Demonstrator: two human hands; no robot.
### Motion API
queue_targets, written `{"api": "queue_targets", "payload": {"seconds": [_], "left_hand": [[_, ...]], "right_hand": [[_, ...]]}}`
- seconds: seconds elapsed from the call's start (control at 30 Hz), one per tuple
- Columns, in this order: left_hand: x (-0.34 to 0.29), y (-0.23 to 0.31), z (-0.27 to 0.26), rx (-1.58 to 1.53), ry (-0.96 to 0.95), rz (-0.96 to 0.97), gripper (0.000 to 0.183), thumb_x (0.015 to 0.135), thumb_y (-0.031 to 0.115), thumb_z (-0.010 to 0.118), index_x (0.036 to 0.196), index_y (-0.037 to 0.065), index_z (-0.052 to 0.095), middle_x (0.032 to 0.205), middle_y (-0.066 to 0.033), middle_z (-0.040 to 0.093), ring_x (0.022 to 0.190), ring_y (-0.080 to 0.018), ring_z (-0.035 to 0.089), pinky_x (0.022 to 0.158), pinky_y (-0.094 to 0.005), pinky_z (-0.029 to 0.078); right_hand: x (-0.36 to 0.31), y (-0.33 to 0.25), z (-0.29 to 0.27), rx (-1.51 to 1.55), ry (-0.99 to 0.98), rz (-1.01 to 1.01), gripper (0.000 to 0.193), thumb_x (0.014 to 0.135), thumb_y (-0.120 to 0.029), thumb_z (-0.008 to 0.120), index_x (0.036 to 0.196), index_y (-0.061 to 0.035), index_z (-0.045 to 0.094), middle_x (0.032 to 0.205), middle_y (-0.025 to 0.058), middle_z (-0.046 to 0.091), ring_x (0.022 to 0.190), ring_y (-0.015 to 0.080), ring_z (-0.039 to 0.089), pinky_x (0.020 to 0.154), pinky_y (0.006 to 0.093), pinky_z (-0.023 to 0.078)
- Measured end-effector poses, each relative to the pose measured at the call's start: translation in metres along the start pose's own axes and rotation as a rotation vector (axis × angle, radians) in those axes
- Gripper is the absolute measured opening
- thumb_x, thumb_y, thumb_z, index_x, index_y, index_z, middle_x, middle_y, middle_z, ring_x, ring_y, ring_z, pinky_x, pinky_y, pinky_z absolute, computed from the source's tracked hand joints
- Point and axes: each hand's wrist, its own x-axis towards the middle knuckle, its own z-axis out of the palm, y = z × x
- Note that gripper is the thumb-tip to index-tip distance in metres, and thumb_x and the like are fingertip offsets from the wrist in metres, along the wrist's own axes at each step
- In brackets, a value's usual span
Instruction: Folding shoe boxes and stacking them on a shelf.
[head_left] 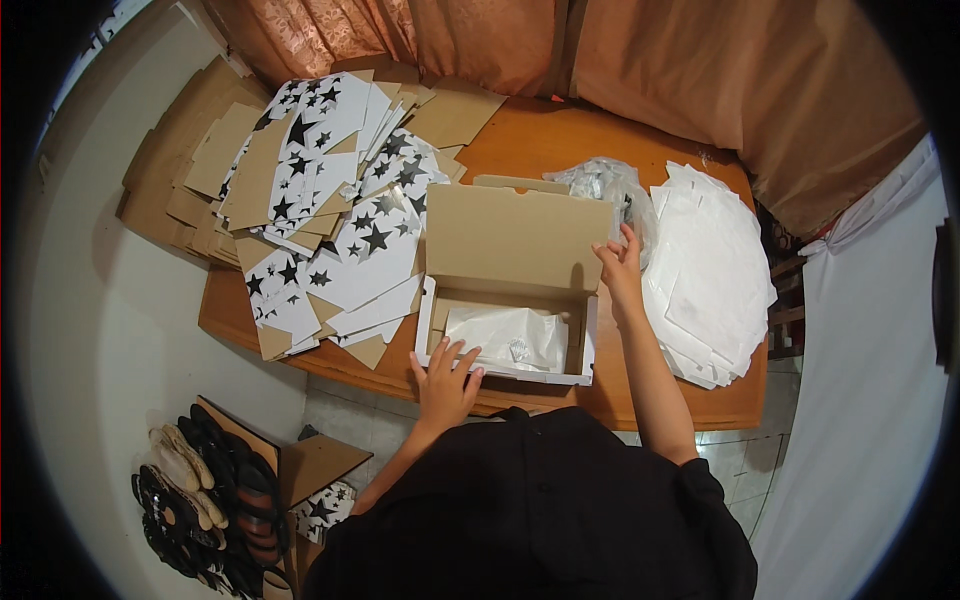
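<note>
Open cardboard box (505,300) sits at the near edge of the wooden table (560,135), lid standing up at the back. White tissue paper (508,338) already lies inside; nothing else visible in it. Left hand (445,378) rests flat on the box's front left corner, fingers spread, holding nothing. Right hand (620,265) touches the lid's right edge, fingers loosely extended, not gripping anything that shows. Stack of white paper sheets (712,270) lies just right of the box, crinkled plastic bag (605,185) behind it. Pile of flat star-printed box blanks (340,210) to the left. Judging by this: one box folded and lined, many blanks unfolded, lid not closed.
</note>
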Motion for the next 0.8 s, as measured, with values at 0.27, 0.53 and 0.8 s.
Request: {"api": "queue_targets", "payload": {"seconds": [0.27,0.53,0.8], "left_hand": [[0.014,0.004,0.033,0.025,0.006,-0.077,0.031,0.088,0.03,0.052,0.111,0.011,0.061,0.116,-0.004,0.056,0.124,-0.0256,0.041,0.097,-0.0679,0.008],[0.004,0.017,0.038,0.067,0.018,-0.167,0.078,0.077,0.051,0.062,0.133,0.004,0.036,0.136,-0.019,0.035,0.131,-0.035,0.025,0.095,-0.0659,0.008],[-0.038,0.007,0.085,-0.121,0.332,-0.32,0.11,0.069,0.046,0.075,0.138,-0.003,0.004,0.141,-0.0302,0.015,0.135,-0.0401,0.012,0.099,-0.0627,0.007]], "right_hand": [[-0.072,-0.024,0.022,0.044,-0.053,-0.325,0.087,0.074,-0.04,0.072,0.137,-0.0038,0.024,0.131,0.0195,0.031,0.125,0.0293,0.03,0.106,0.04,0.02],[-0.122,0.008,0.033,-0.026,0.137,-0.333,0.103,0.065,-0.029,0.082,0.137,-0.0015,0.014,0.137,0.0224,0.021,0.129,0.0315,0.022,0.108,0.0414,0.014],[-0.142,0.061,0.001,-0.458,0.107,-0.543,0.101,0.061,-0.039,0.084,0.137,-0.0078,0.025,0.141,0.018,0.027,0.131,0.0346,0.027,0.103,0.0628,0.002]]}}
